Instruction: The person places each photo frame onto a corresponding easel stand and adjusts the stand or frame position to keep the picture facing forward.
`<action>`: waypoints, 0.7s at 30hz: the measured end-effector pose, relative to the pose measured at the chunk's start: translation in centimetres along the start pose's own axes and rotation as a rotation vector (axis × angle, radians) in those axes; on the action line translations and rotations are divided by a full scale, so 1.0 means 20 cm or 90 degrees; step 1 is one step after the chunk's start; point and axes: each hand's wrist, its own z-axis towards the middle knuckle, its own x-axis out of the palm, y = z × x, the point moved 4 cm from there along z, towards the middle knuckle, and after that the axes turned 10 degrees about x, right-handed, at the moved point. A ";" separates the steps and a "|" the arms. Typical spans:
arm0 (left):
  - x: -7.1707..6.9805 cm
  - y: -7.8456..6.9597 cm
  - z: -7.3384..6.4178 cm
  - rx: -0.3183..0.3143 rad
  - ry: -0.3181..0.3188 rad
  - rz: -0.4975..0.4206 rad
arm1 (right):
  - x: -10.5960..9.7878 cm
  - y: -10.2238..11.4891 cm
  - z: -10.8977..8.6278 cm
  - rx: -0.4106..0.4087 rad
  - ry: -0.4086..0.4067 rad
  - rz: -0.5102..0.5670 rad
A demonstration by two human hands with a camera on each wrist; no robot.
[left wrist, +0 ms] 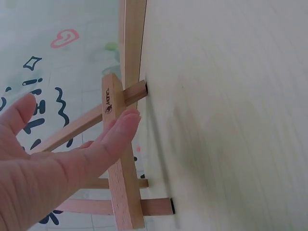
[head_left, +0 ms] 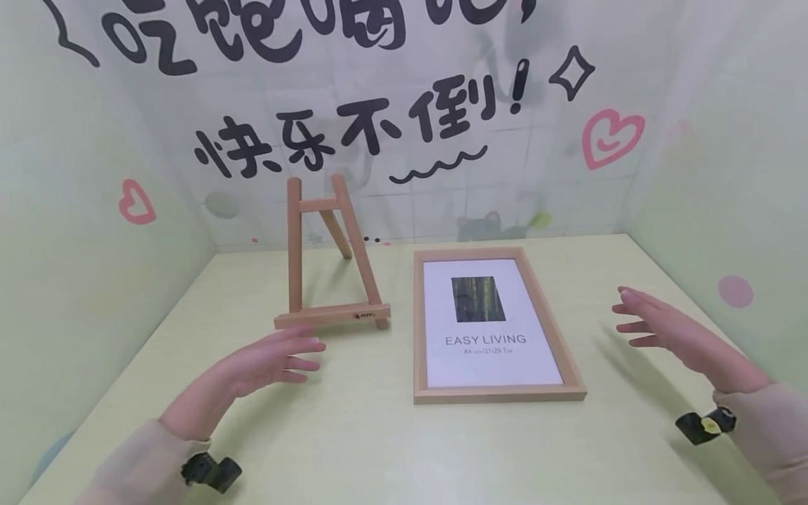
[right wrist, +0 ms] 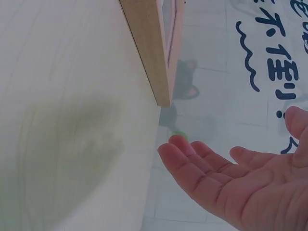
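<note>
A small wooden easel [head_left: 331, 315] stands upright toward the back left of the table; its ledge also shows in the left wrist view as a wooden bar [left wrist: 126, 183]. To its right a wooden picture frame [head_left: 419, 330] lies flat, face up, with a white "EASY LIVING" insert [head_left: 486, 368] inside. My left hand [head_left: 268, 361] hovers in front of the easel's ledge, fingers spread loosely, holding nothing. Off to the right of the picture frame, my right hand [head_left: 678, 337] is raised over the table with fingers apart, also holding nothing. The frame's edge [right wrist: 149, 45] appears above that hand in the right wrist view.
The pale wood-grain table [head_left: 353, 442] is enclosed by a printed back curtain [head_left: 379, 91] with dark lettering, plus a left side panel [head_left: 76, 280] and a right side panel [head_left: 726, 210]. The easel's rear leg [head_left: 337, 235] reaches back near the curtain.
</note>
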 end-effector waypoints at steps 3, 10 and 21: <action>0.03 0.00 0.03 0.002 -0.007 -0.020 | 0.01 0.01 0.00 0.001 0.013 0.017; 0.11 0.00 0.10 0.001 -0.002 -0.064 | 0.09 0.02 0.01 0.021 0.100 0.120; 0.24 0.01 0.21 -0.023 0.036 -0.065 | 0.17 0.03 0.06 0.039 0.156 0.187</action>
